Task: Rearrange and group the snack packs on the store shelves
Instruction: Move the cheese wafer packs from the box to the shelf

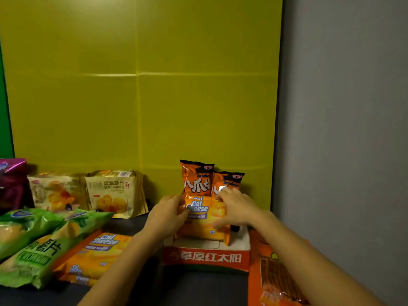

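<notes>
head view, task thing: we see a Cal Cheese wafer pack (pixel 204 217) standing upright in a red carton (pixel 206 258) near the shelf's (pixel 132 224) back right corner.
left hand (pixel 167 214): clasps the pack's left edge.
right hand (pixel 236 208): fingers spread over the upper right edge, thumb lower, holding the pack.
key relation: the pack sits between both hands with its long axis vertical; we judge both hands equally near.
behind: two orange octopus-snack bags (pixel 196 180) stand touching it, against the yellow back panel (pixel 141 85).
same kind: more Cal Cheese packs (pixel 97 255) lie flat at the front, left of the carton.
around: green packs (pixel 33 250) at the front left, croissant packs (pixel 114 193) at the back, an orange stick-snack pack (pixel 276 279) right of the carton.
obstacle: we judge the octopus bags could tip.
</notes>
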The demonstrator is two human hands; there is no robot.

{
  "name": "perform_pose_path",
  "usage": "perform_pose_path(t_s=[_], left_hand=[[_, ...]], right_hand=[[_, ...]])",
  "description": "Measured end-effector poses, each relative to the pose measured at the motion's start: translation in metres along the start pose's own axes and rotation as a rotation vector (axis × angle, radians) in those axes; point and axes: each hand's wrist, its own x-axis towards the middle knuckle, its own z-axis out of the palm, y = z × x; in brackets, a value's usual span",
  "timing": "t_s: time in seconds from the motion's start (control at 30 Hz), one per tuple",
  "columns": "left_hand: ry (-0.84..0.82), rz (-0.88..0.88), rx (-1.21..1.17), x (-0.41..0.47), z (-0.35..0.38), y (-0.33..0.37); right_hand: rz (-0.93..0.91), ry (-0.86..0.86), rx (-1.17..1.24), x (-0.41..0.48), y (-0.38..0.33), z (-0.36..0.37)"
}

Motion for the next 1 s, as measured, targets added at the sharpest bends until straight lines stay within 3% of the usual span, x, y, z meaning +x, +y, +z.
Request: perform_pose_path(t_s=[0.13, 0.37, 0.6, 0.73, 0.87, 1.0], left_hand=[[-0.011, -0.013, 0.007, 0.013, -0.001, -0.01], [-0.051, 0.024, 0.07, 0.032, -0.004, -0.012], [-0.126, 0.087, 0.083, 0.05, 0.008, -0.007], [-0.119, 0.173, 0.263, 0.064, 0.019, -0.002], [-0.296, 0.178, 0.339, 0.08, 0.023, 0.001], [-0.399, 0.189, 0.463, 0.088, 0.021, -0.002]], right_hand=[[0.033, -0.06, -0.224, 0.01, -0.005, 0.004], [0.107, -0.09, -0.043, 0.012, -0.005, -0.007], [0.148, 0.272, 0.273, -0.018, 0.025, -0.064], [0.198, 0.525, 0.753, -0.046, 0.052, -0.08], [0.202, 0.633, 0.971, -0.067, 0.07, -0.076], [0.208, 0.673, 0.993, -0.079, 0.08, -0.067]])
